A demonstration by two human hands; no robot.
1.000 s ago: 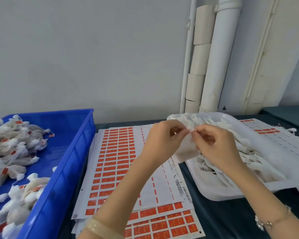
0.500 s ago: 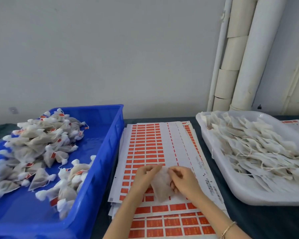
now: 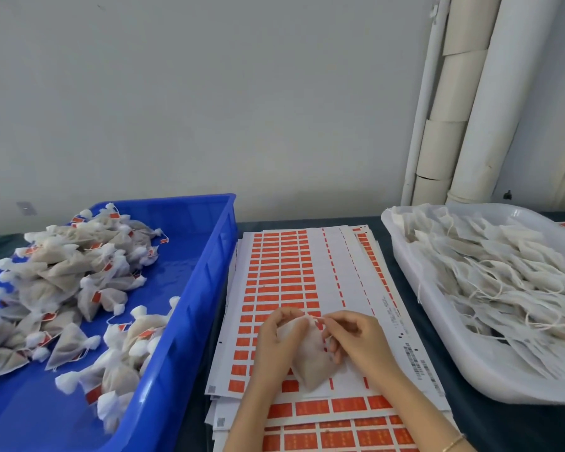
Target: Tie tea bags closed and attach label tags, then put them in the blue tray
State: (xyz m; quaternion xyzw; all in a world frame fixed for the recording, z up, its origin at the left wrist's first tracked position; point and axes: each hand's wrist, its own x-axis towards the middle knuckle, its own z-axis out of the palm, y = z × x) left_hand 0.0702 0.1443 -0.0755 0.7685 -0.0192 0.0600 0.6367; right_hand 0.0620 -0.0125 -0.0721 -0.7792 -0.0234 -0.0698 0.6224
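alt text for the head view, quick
The left hand and right hand hold one tea bag over sheets of orange labels. A blue tray of tied, tagged bags sits left, a white tray of loose bags right.

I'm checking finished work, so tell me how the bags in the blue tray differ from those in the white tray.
The tied bags in the blue tray are bunched at the neck with puffy tops; the loose bags in the white tray lie flat. The tied bags carry red tags; the loose bags show only trailing white strings. Both are pale pouches.
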